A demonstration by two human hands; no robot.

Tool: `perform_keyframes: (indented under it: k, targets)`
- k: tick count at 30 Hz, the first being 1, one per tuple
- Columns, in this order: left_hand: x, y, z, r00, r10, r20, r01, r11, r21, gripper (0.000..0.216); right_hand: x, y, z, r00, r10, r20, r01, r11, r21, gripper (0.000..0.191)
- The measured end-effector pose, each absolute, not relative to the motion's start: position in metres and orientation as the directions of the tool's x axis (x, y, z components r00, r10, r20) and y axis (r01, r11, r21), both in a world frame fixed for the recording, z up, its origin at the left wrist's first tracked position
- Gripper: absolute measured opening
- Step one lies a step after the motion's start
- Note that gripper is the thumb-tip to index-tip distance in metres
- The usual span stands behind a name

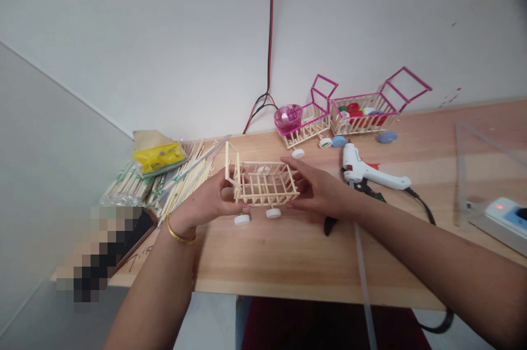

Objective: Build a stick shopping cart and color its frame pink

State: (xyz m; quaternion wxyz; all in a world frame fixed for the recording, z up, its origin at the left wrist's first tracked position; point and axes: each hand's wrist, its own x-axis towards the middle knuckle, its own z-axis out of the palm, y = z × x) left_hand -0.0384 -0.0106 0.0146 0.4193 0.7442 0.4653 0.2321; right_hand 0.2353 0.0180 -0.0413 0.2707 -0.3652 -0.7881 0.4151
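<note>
Head view: the plain cart is at centre, above the table, handle at its nine o'clock end. Three white wheels are visible; a fourth cannot be made out. Whether the wheels bear on the table cannot be told.

Left hand, nine o'clock: fingers and thumb closed around the handle end. Right hand, three o'clock: fingers curved, gripping the opposite end.

Step in hand, as judged: steadying or setting the cart, its frame and handle assembled. The next move calls for even support at both ends and light pressure, since the thin sticks would probably bend or part at the joints.

Beyond the right hand, at three o'clock, lies the glue gun. Two pink-trimmed carts stand at one and two o'clock. Loose sticks lie at nine o'clock.
</note>
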Motion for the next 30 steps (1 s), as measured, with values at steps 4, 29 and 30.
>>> perform_keyframes:
  k: [4, 29, 30]
  targets:
    - [-0.039, -0.011, 0.015, 0.455, 0.889, -0.054, 0.505, -0.208, 0.837, 0.053, 0.235, 0.018, -0.040, -0.581, 0.803, 0.131, 0.347, 0.390, -0.853, 0.093]
    - [-0.045, -0.009, 0.012, 0.488, 0.873, -0.025, 0.354, -0.171, 0.919, 0.064, 0.266, 0.009, -0.001, -0.465, 0.850, 0.248, 0.448, 0.467, -0.762, 0.068]
    - [-0.045, -0.009, 0.012, 0.495, 0.868, -0.029, 0.344, -0.165, 0.924, 0.063, 0.275, 0.008, 0.007, -0.413, 0.873, 0.258, 0.507, 0.456, -0.732, 0.063]
